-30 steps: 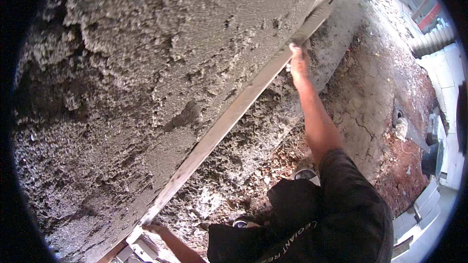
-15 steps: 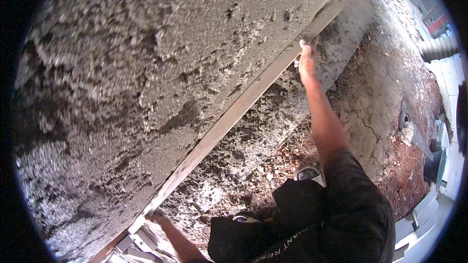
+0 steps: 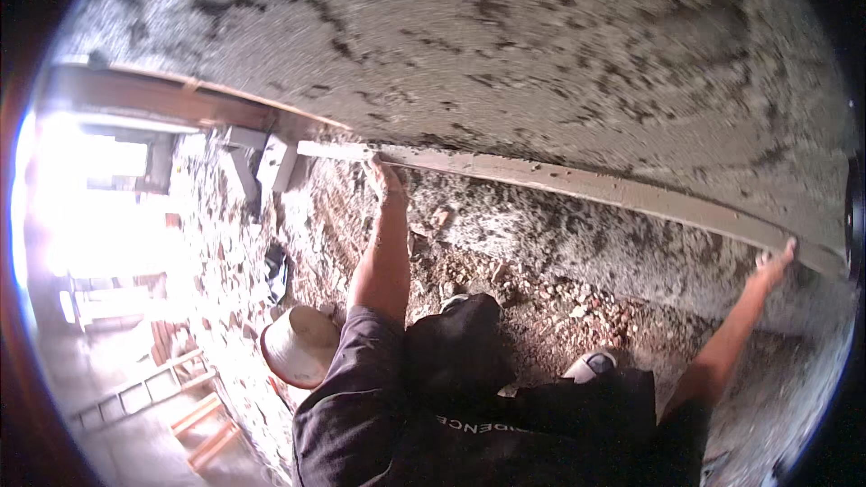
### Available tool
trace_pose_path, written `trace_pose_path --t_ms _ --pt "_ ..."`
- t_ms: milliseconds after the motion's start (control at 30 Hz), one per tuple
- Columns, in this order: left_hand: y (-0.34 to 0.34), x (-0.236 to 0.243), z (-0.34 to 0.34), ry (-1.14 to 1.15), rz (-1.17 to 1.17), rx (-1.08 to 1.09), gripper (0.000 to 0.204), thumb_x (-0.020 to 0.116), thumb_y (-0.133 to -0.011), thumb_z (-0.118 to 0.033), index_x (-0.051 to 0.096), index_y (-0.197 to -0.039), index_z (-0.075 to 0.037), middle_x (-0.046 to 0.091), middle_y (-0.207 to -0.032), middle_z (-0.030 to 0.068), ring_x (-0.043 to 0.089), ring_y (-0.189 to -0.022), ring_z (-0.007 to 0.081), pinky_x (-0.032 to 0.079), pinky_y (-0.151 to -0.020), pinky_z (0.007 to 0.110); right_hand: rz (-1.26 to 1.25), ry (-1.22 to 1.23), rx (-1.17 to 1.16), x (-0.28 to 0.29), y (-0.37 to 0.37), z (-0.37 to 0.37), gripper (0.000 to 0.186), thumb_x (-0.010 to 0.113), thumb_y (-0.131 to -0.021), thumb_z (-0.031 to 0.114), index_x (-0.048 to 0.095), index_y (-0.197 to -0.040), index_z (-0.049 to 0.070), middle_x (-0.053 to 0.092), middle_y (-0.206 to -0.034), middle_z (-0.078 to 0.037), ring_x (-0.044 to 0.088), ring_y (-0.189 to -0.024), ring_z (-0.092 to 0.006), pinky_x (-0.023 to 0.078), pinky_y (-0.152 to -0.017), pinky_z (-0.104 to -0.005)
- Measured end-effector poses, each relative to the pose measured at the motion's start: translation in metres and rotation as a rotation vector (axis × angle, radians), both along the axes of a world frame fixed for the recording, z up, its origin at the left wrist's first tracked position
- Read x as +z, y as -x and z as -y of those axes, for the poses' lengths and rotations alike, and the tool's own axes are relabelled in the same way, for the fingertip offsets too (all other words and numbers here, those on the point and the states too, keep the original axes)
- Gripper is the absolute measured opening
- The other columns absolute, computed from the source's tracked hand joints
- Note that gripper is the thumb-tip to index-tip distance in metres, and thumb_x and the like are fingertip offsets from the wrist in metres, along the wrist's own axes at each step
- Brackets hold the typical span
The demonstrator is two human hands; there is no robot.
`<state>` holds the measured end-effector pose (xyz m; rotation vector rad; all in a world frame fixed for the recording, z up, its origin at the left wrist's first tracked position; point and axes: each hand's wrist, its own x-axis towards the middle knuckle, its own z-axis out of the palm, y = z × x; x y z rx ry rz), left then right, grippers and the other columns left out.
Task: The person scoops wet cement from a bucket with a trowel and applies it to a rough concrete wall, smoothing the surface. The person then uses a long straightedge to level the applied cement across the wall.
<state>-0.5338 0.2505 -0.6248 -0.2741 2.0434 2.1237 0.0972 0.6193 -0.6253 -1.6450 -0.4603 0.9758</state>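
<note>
A long, pale straightedge (image 3: 577,182) lies along the rough, wet-looking plastered wall (image 3: 559,63), spattered with grey mortar. My left hand (image 3: 386,182) grips it near its left end. Far to the right, my right hand (image 3: 778,263) holds the other end, with the thumb up over its edge. Pits and dark hollows mark the plaster above the straightedge. The fingers of both hands are partly hidden behind the bar.
A reddish-brown door frame (image 3: 171,95) borders the wall at left, beside a bright opening. A pale bucket (image 3: 302,349) stands left of my body. Farther left is a ladder (image 3: 144,394). Rubble (image 3: 577,299) covers the ground by my shoes (image 3: 591,366).
My view has swung left, bringing the door frame, bucket and ladder in. The straightedge, steeply slanted before, now runs nearly level across the picture. Both hands still hold it.
</note>
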Motion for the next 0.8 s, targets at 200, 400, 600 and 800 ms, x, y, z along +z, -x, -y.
trace_pose_path --t_ms 200,400,600,800 --pt "0.073 0.060 0.070 -0.035 -0.180 0.103 0.031 0.038 -0.088 -0.047 0.045 -0.089 -0.017 0.042 -0.052 0.0004 0.032 -0.034 0.0092 0.025 -0.030 0.023 -0.034 -0.251 0.167 0.103 0.083 0.056 0.049 0.055 -0.080 0.049 0.052 -0.096 0.003 0.047 -0.074 -0.002 0.036 -0.058 -0.0117 0.030 -0.053 -0.0255" --pt "0.034 0.028 0.016 0.085 -0.237 0.159 0.036 0.044 -0.085 -0.051 0.045 -0.086 -0.015 0.043 -0.055 -0.0005 0.036 -0.035 0.0104 0.026 -0.031 0.024 0.013 -0.218 0.229 0.078 0.022 0.005 0.041 0.053 -0.082 0.046 0.051 -0.089 0.006 0.042 -0.069 -0.001 0.034 -0.057 -0.0117 0.028 -0.051 -0.0253" --pt "-0.015 -0.091 -0.020 0.200 -0.238 0.022 0.040 0.042 -0.088 -0.044 0.044 -0.114 -0.013 0.042 -0.055 0.0000 0.035 -0.037 0.0090 0.030 -0.032 0.023 0.009 0.054 0.199 -0.011 -0.083 -0.057 0.051 0.055 -0.077 0.054 0.051 -0.102 0.009 0.040 -0.073 0.000 0.033 -0.059 -0.0112 0.027 -0.052 -0.0248" --pt "0.023 0.001 0.021 -0.053 -0.186 -0.104 0.047 0.041 -0.086 -0.048 0.041 -0.110 -0.007 0.052 -0.083 0.0081 0.047 -0.058 0.0128 0.039 -0.044 0.026 -0.018 -0.079 0.073 0.057 0.036 0.015 0.051 0.054 -0.079 0.052 0.049 -0.105 0.007 0.040 -0.075 -0.001 0.031 -0.057 -0.0117 0.027 -0.053 -0.0266"
